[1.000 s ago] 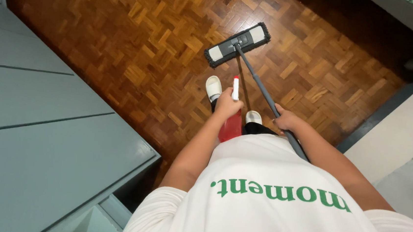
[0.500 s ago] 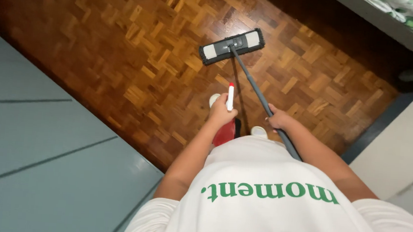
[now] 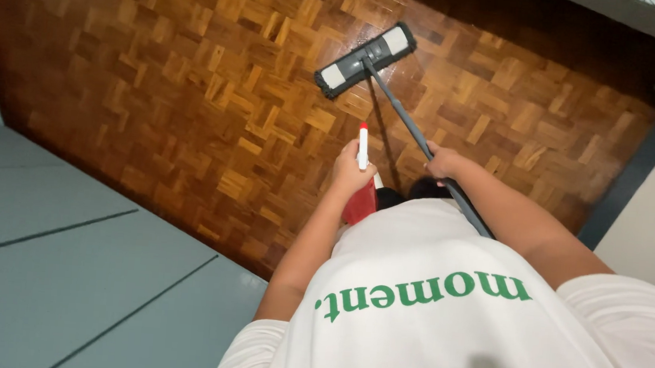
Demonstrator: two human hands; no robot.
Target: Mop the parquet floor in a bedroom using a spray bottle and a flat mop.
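Parquet floor (image 3: 195, 80), mop (image 3: 365, 59) head flat at 12 o'clock.
Right hand (image 3: 444, 162) grips the pole to steer; left hand (image 3: 350, 174) clasps a red bottle (image 3: 360, 202), nozzle up, ready.

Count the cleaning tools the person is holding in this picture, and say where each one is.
2. A flat mop on the parquet floor, its pole in the right hand; a red spray bottle in the left hand.

Warm, dim indoor light leaves a glossy sheen on the parquet floor (image 3: 195, 80) near the frame's top centre, darkening toward the upper right, with edges slightly stretched.
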